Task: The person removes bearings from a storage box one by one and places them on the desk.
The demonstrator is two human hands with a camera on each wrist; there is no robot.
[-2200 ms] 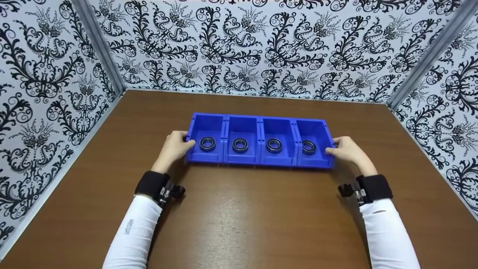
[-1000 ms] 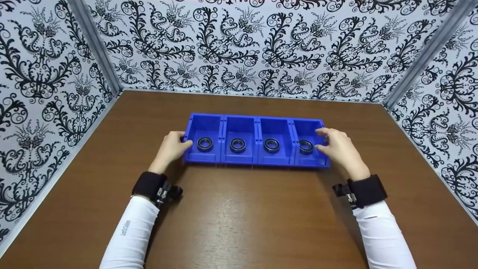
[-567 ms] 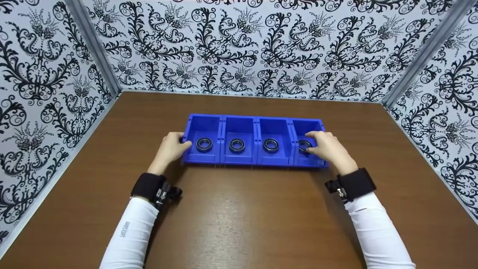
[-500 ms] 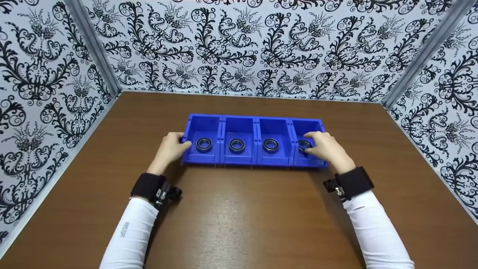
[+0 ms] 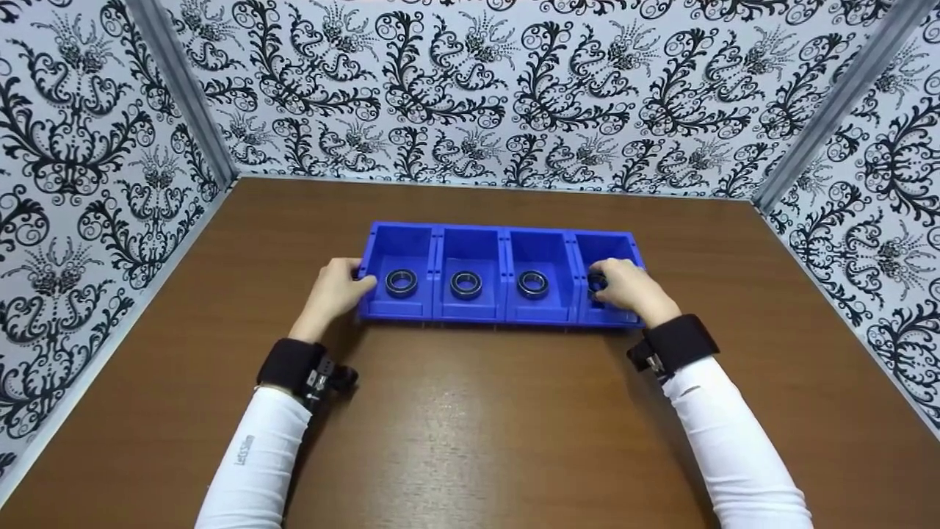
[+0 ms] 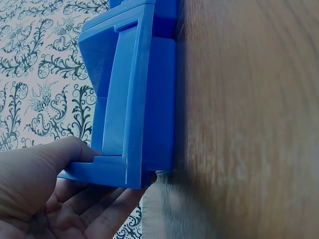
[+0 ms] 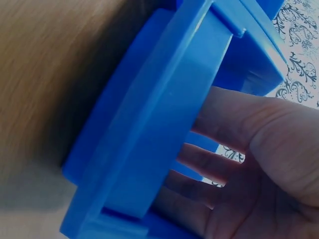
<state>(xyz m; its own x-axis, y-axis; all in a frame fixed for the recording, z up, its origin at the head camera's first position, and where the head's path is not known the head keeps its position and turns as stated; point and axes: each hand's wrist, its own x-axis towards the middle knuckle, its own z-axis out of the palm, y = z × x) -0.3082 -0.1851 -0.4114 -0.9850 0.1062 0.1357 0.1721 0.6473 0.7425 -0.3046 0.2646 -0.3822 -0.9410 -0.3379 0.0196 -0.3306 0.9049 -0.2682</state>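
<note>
A blue four-section bin tray (image 5: pixel 470 312) rests on the table, with one black-rimmed ball bearing in each compartment, such as the leftmost bearing (image 5: pixel 401 283). My left hand (image 5: pixel 338 290) grips the tray's left end, thumb over the rim and fingers beneath, as the left wrist view confirms. My right hand (image 5: pixel 628 285) reaches into the rightmost compartment. Its thumb and fingers close round the bearing (image 5: pixel 598 282) there, which they partly cover. In the right wrist view the fingertips vanish behind the blue front wall (image 7: pixel 149 114), and that bearing is hidden.
The brown wooden table (image 5: pixel 455 419) extends in front of the tray and to both sides. White panels with black scrollwork (image 5: pixel 470 95) enclose its back, left and right, joined by grey corner posts.
My right hand has let go of the tray's right end, moved left into the rightmost compartment and closed on the bearing there. My left hand keeps its grip; the tray stays put.
</note>
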